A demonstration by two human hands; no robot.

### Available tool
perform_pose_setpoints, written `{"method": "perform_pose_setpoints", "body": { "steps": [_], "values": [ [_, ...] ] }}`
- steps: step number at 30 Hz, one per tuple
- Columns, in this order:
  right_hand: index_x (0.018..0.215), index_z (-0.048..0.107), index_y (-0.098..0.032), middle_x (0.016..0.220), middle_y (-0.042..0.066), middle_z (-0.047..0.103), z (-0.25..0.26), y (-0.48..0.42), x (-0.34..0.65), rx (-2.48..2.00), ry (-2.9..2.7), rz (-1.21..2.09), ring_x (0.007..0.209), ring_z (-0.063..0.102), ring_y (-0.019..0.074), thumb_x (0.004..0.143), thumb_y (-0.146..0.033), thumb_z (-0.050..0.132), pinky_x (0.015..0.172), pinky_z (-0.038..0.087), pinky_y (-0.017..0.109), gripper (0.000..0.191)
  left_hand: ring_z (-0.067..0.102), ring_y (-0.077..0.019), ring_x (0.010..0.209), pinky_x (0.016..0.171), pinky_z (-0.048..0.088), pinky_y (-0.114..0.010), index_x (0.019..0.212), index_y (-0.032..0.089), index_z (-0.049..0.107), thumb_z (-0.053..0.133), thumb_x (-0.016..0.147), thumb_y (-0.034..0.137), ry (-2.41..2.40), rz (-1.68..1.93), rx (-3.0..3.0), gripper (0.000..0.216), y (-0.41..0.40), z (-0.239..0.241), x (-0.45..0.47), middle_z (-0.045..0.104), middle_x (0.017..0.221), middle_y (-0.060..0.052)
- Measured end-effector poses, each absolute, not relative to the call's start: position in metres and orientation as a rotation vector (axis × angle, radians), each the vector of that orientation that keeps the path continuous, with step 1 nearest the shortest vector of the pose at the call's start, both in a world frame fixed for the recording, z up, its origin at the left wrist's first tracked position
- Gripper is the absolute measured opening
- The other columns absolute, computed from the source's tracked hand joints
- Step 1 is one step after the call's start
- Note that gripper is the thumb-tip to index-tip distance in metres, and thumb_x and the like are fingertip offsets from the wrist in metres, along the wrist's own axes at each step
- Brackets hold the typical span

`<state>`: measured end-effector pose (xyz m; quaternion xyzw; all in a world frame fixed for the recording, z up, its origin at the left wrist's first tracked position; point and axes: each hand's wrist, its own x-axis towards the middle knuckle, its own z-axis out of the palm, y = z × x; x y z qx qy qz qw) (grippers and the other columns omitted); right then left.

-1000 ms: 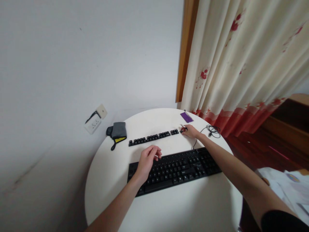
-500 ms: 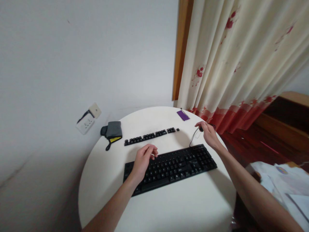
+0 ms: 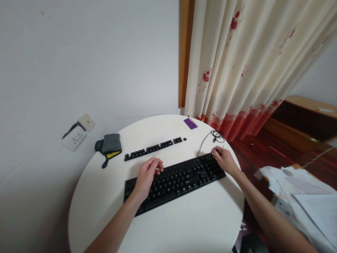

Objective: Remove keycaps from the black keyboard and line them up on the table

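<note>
A black keyboard (image 3: 173,182) lies slanted across the round white table (image 3: 168,225). Over its left half hovers or rests my left hand (image 3: 147,174), fingers curled and pressed together; what they hold, if anything, is hidden. My right hand (image 3: 223,160) is at the keyboard's upper right corner, pinching a thin wire tool (image 3: 223,148) that looks like a keycap puller; most of it is covered by the fingers. Behind the keyboard, a row of loose black keycaps (image 3: 155,148) is laid out in a line. The keyboard's top row appears stripped of caps.
A coiled black cable (image 3: 218,135) lies at the table's right rim. At the back is a purple card-like piece (image 3: 190,123), and on the left a grey cloth pouch (image 3: 111,143) with yellow lining. A wall socket (image 3: 74,138), curtain (image 3: 226,70) and papers (image 3: 297,196) surround the table.
My right hand has come down from the coiled cable to the keyboard's right corner, and the cable now shows fully. My left hand keeps its place over the keyboard. The view has shifted right.
</note>
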<state>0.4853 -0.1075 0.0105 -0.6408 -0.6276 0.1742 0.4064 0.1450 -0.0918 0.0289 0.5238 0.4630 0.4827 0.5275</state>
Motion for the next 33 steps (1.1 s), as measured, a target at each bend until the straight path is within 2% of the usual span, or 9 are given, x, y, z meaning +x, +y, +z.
{"method": "perform_pose_setpoints", "body": {
  "steps": [8,13,17,25,33],
  "values": [
    [0.074,0.059,-0.018,0.063,0.001,0.059,0.007,-0.104,0.478,-1.652,-1.68,0.465,0.062,0.056,0.0177,0.093,-0.034,0.04,0.064,0.04,0.028,0.031,0.056,-0.0142,0.066,0.057,0.042,-0.023,0.079,0.014,0.064,0.059,0.086,0.043,1.1,1.155,1.254,0.03,-0.093,0.029,0.146,0.062,0.071,-0.004],
    [0.081,0.06,-0.018,0.073,0.007,0.066,0.004,-0.109,0.468,-1.746,-1.842,0.31,0.069,0.062,0.0211,0.096,-0.034,0.036,0.068,0.04,0.029,0.032,0.057,-0.0142,0.066,0.057,0.042,-0.023,0.079,0.014,0.065,0.059,0.085,0.043,1.116,1.146,1.256,0.031,-0.095,0.031,0.147,0.063,0.07,-0.004],
    [0.083,0.059,-0.019,0.069,0.008,0.065,0.001,-0.109,0.465,-1.854,-1.871,0.211,0.065,0.062,0.0224,0.097,-0.036,0.036,0.065,0.038,0.03,0.031,0.056,-0.0141,0.066,0.057,0.042,-0.024,0.08,0.014,0.064,0.058,0.087,0.042,1.116,1.149,1.255,0.03,-0.094,0.031,0.146,0.062,0.07,-0.003],
    [0.069,0.053,-0.021,0.055,0.0,0.056,-0.005,-0.102,0.473,-1.65,-1.502,0.492,0.057,0.055,0.017,0.094,-0.035,0.038,0.063,0.04,0.028,0.032,0.056,-0.0138,0.065,0.056,0.042,-0.023,0.079,0.014,0.064,0.059,0.086,0.041,1.105,1.148,1.261,0.029,-0.095,0.033,0.149,0.062,0.07,-0.003],
    [0.061,0.054,-0.019,0.051,0.0,0.055,-0.002,-0.096,0.483,-1.624,-1.428,0.547,0.053,0.051,0.0153,0.093,-0.035,0.04,0.062,0.039,0.029,0.037,0.057,-0.0141,0.066,0.056,0.043,-0.023,0.08,0.014,0.065,0.058,0.087,0.04,1.092,1.145,1.266,0.028,-0.095,0.031,0.149,0.063,0.071,-0.003]
  ]
}}
